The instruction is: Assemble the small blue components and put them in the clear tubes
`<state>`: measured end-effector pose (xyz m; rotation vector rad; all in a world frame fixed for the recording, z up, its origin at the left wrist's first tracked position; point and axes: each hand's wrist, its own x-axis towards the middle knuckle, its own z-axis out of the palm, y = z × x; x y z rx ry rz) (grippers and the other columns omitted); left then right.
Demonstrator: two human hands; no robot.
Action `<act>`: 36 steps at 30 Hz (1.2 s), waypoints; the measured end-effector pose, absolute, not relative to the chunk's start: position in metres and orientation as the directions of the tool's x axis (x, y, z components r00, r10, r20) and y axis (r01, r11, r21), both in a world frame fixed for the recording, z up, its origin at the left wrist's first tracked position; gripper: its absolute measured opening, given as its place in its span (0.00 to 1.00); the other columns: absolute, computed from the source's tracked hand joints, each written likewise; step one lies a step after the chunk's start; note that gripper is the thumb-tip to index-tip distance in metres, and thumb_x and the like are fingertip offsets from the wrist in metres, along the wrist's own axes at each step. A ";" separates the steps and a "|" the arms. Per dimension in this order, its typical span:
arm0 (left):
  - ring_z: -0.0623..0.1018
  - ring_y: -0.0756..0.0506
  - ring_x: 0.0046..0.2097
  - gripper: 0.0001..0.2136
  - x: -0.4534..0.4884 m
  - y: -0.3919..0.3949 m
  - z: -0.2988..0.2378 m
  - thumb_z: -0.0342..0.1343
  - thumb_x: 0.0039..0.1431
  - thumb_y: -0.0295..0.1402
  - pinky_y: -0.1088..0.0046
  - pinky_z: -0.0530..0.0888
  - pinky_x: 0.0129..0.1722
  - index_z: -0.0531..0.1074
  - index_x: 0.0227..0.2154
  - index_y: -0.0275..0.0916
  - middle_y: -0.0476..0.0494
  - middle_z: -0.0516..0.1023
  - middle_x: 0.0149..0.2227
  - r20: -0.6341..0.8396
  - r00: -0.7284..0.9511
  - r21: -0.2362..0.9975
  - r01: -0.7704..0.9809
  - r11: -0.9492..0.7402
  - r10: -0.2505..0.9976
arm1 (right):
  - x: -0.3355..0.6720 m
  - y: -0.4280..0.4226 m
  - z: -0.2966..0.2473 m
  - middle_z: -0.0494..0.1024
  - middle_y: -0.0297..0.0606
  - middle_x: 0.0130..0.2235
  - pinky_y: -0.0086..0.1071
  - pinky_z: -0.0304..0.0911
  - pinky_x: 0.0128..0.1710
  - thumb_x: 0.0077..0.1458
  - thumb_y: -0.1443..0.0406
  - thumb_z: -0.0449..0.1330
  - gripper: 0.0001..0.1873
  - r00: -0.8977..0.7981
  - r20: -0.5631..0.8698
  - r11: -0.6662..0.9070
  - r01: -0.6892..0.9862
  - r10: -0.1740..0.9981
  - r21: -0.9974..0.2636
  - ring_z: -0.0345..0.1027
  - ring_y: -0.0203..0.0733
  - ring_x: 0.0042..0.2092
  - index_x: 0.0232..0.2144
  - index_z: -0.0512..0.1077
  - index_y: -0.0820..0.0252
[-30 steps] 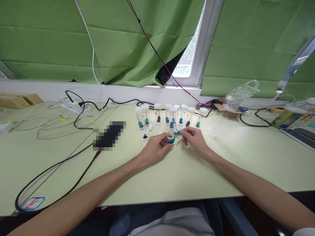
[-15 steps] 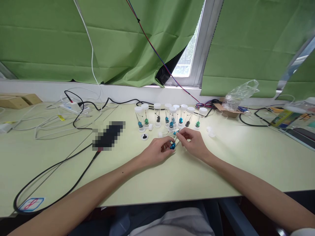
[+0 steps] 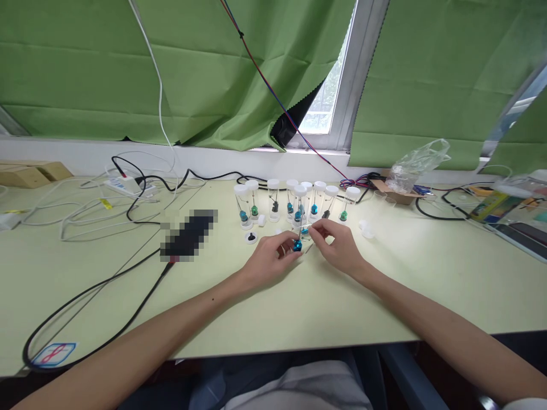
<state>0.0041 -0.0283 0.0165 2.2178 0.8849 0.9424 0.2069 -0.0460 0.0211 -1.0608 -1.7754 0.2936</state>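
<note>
My left hand (image 3: pixel 271 257) pinches a small shiny blue metal piece (image 3: pixel 297 245) low over the table. A thin rod stands up from that piece. Just to its right, my right hand (image 3: pixel 337 242) has its thumb and forefinger pressed together; whatever is between them is too small to make out. A thin dark line, perhaps a rod, shows below those fingertips. Another blue piece (image 3: pixel 305 231) lies behind, close to the right fingertips. Past both hands stand several clear tubes with white caps (image 3: pixel 273 184), holding blue, green or black pieces on wires.
A white cap with a black piece (image 3: pixel 251 237) lies left of the hands, and loose white caps (image 3: pixel 366 230) lie to the right. A blurred black device (image 3: pixel 190 236) with a cable rests at left. A cardboard box with a plastic bag (image 3: pixel 399 191) sits back right.
The blue piece in my left hand has tilted so its rod points up, and it has moved slightly up and left. My right fingertips have drawn slightly right, away from it.
</note>
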 end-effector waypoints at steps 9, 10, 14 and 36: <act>0.70 0.52 0.27 0.08 0.003 -0.028 0.014 0.59 0.61 0.33 0.76 0.70 0.30 0.73 0.42 0.40 0.51 0.76 0.28 0.570 0.430 0.561 0.419 -0.714 0.700 | 0.218 -0.034 0.008 0.74 0.41 0.36 0.34 0.63 0.38 0.60 0.70 0.56 0.06 -0.227 0.496 0.455 0.794 0.838 -0.404 0.68 0.43 0.38 0.34 0.72 0.60; 0.71 0.52 0.27 0.07 0.003 -0.027 0.013 0.59 0.61 0.33 0.76 0.70 0.30 0.73 0.42 0.40 0.51 0.76 0.28 0.586 0.425 0.548 0.420 -0.723 0.690 | 0.218 -0.034 0.008 0.74 0.41 0.36 0.35 0.63 0.39 0.60 0.70 0.56 0.06 -0.229 0.488 0.445 0.805 0.843 -0.392 0.68 0.44 0.39 0.34 0.73 0.60; 0.72 0.52 0.27 0.07 0.003 -0.026 0.012 0.59 0.61 0.31 0.77 0.70 0.28 0.73 0.42 0.40 0.51 0.76 0.29 0.619 0.404 0.525 0.426 -0.737 0.674 | 0.218 -0.035 0.007 0.74 0.43 0.37 0.39 0.62 0.45 0.60 0.70 0.55 0.07 -0.229 0.448 0.410 0.837 0.864 -0.363 0.66 0.48 0.44 0.35 0.74 0.61; 0.74 0.51 0.30 0.09 0.002 -0.026 0.010 0.57 0.62 0.32 0.75 0.72 0.30 0.73 0.45 0.40 0.48 0.79 0.34 0.672 0.394 0.451 0.453 -0.769 0.627 | 0.219 -0.021 0.002 0.74 0.43 0.37 0.38 0.62 0.45 0.60 0.71 0.59 0.05 -0.207 0.402 0.380 0.825 0.892 -0.418 0.66 0.47 0.43 0.32 0.74 0.61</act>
